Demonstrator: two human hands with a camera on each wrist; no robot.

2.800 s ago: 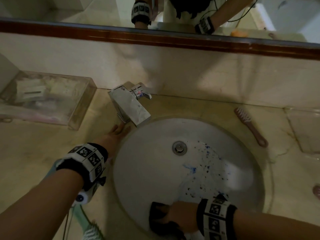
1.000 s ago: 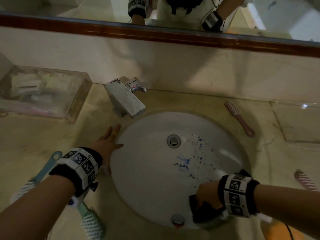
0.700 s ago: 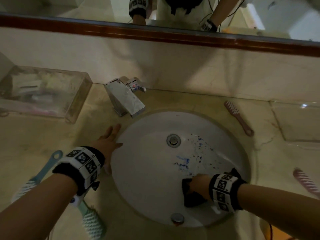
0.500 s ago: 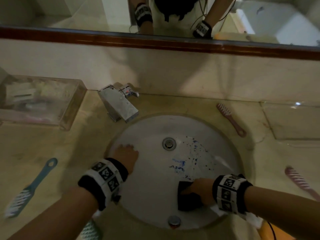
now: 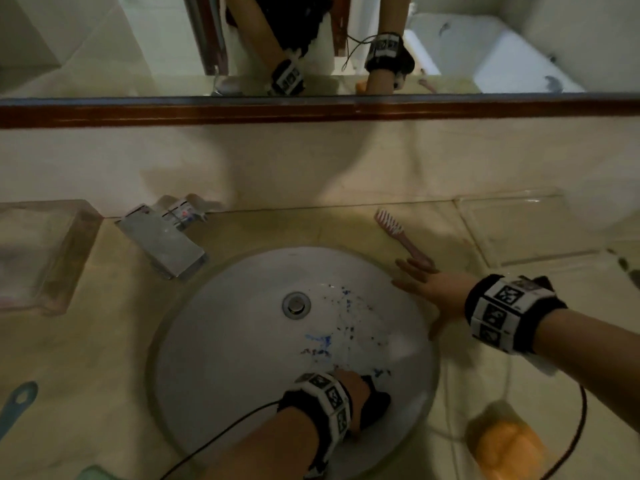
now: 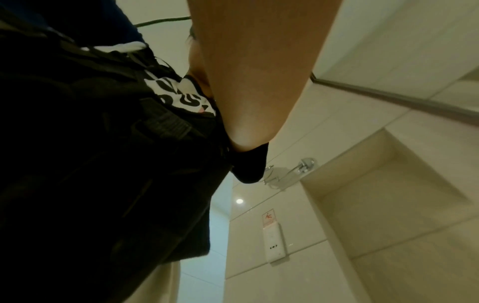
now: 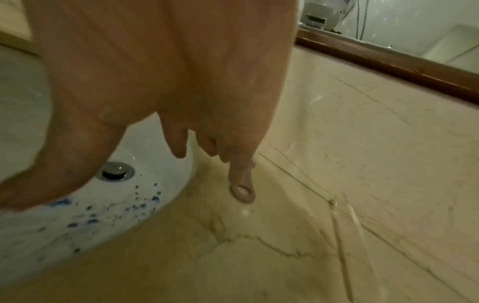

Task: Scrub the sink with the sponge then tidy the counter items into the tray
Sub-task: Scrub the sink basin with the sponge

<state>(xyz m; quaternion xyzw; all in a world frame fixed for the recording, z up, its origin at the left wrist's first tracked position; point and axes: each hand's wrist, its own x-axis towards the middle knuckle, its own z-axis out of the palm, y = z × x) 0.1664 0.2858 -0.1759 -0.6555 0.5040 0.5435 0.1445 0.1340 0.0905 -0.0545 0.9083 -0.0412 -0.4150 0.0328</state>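
The white sink (image 5: 214,358) has blue stains (image 5: 322,341) spattered right of its drain (image 5: 296,304). At the basin's near side my left hand (image 5: 353,386) grips the dark sponge (image 5: 375,403) against the basin wall. The left wrist view shows only my forearm and clothes. My right hand (image 5: 426,289) lies flat with straight fingers on the sink's right rim and holds nothing. Its fingers (image 7: 176,143) hang over the rim. Just beyond them lies a pink brush (image 5: 398,233), its ring handle (image 7: 242,191) on the counter. A clear tray (image 5: 519,230) sits at the back right.
A metal faucet (image 5: 166,244) stands at the sink's back left. A clear box (image 5: 41,251) with items sits at far left. A teal brush (image 5: 17,403) lies front left and an orange block (image 5: 507,445) front right. A cable crosses the counter there. A mirror runs along the back wall.
The sponge has passed from my right hand to my left. My left hand left the sink's left rim for the basin. My right hand moved up to the right rim.
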